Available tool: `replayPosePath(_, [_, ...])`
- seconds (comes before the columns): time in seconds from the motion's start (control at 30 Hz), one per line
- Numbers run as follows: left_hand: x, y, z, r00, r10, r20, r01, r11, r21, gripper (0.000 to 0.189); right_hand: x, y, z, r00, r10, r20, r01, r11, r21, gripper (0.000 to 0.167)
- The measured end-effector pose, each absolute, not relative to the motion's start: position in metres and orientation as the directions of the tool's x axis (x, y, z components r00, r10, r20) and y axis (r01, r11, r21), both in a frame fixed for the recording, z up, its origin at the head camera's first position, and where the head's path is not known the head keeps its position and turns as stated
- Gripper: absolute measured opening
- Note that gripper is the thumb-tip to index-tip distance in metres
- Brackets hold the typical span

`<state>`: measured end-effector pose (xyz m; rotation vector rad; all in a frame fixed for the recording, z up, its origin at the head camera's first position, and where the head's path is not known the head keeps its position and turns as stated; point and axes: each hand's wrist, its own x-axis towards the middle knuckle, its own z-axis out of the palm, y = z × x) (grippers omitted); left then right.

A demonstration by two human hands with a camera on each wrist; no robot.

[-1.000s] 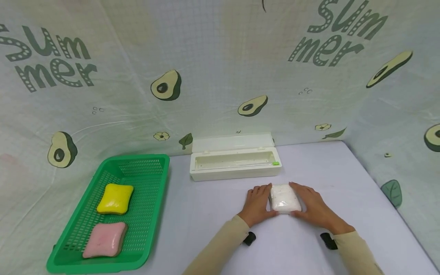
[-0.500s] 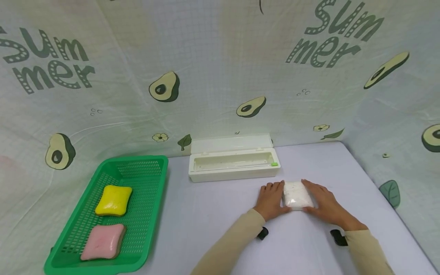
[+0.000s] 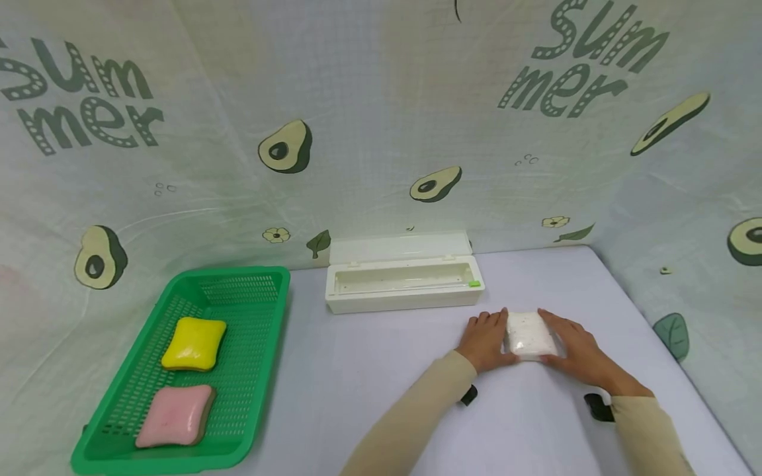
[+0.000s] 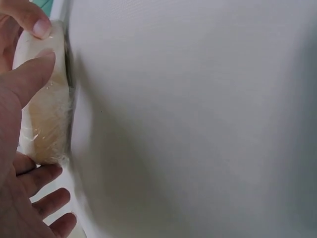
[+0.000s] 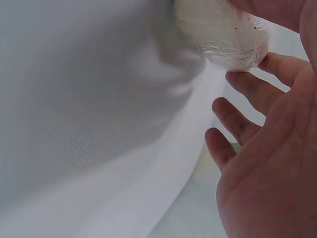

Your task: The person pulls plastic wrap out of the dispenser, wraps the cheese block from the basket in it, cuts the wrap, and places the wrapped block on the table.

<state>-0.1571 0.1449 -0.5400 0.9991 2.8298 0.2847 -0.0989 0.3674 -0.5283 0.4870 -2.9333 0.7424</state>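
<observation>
A white, cushion-shaped sponge (image 3: 530, 336) wrapped in clear cling film lies at the right of the table, between both hands. My left hand (image 3: 485, 342) grips its left side, thumb at the near corner and fingers toward the far one. From the other side my right hand (image 3: 582, 356) holds it between thumb and forefinger. In the left wrist view, the wrapped sponge (image 4: 47, 111) shows crinkled film along a tan side. Small dark specks mark the sponge (image 5: 220, 29) in the right wrist view, where the other fingers spread loosely below it.
A long white cling film dispenser (image 3: 405, 303) stands open against the back curtain, with a green slider at its right end. On the left, a green basket (image 3: 270, 370) contains a yellow sponge (image 3: 193, 344) and a pink sponge (image 3: 175, 415). Black wrist devices sit under both forearms.
Both hands have moved the wrapped sponge to the right and slightly away across the table, keeping the same hold. The basket and dispenser have stayed in place.
</observation>
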Motion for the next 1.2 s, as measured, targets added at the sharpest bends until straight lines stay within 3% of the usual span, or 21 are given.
replayPosePath(0.33, [-0.155, 0.135, -0.532, -0.746, 0.663, -0.052, 0.640, 0.738, 0.214, 0.093, -0.103, 0.369, -0.531, -0.953, -0.282, 0.114, -0.301, 0.822, -0.483, 0.091])
replayPosePath(0.5, [-0.155, 0.121, -0.539, -0.732, 0.681, 0.002, 0.658, 0.706, 0.260, 0.085, -0.103, 0.365, -0.527, -0.962, -0.267, 0.056, -0.259, 0.831, -0.491, 0.097])
replayPosePath(0.73, [-0.152, 0.082, -0.544, -0.734, 0.677, 0.061, 0.644, 0.665, 0.379, 0.072, -0.104, 0.353, -0.512, -0.943, -0.303, 0.135, -0.330, 0.811, -0.484, 0.104])
replayPosePath(1.0, [-0.149, 0.026, -0.534, -0.766, 0.618, 0.175, 0.604, 0.601, 0.523, 0.057, -0.115, 0.320, -0.487, -0.920, -0.346, 0.182, -0.391, 0.792, -0.468, 0.083])
replayPosePath(1.2, [-0.155, -0.013, -0.523, -0.777, 0.545, 0.314, 0.621, 0.587, 0.520, 0.042, -0.124, 0.289, -0.482, -0.922, -0.331, 0.199, -0.387, 0.784, -0.486, 0.069])
